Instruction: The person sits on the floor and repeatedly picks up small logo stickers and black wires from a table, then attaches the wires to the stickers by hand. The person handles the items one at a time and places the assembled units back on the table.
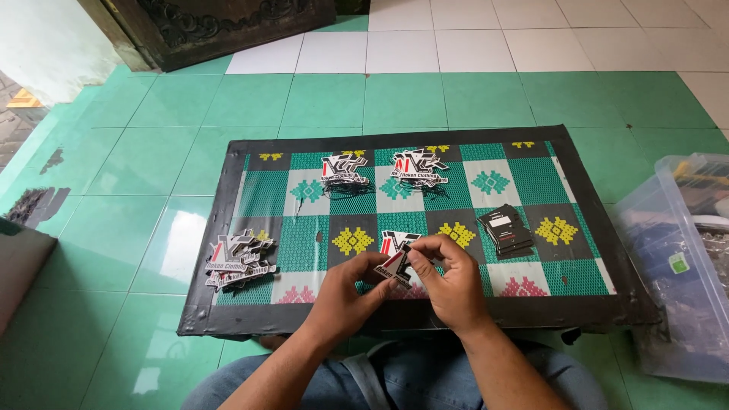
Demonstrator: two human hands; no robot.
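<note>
The floor has green and white tiles, and a low board (228, 228) with a checked green mat sits on it. Both hands meet at the board's near edge. The left hand (345, 292) and the right hand (448, 285) pinch one cut-out tag (396, 266) between closed fingers. Piles of the same tags (241, 258) lie about, near a stack of black cards (505, 228). A clear plastic box (680, 266) stands at the right.

hands: left (351, 292) + right (448, 281) pinch sticker (398, 262) | over patterned board (228, 228)
</note>
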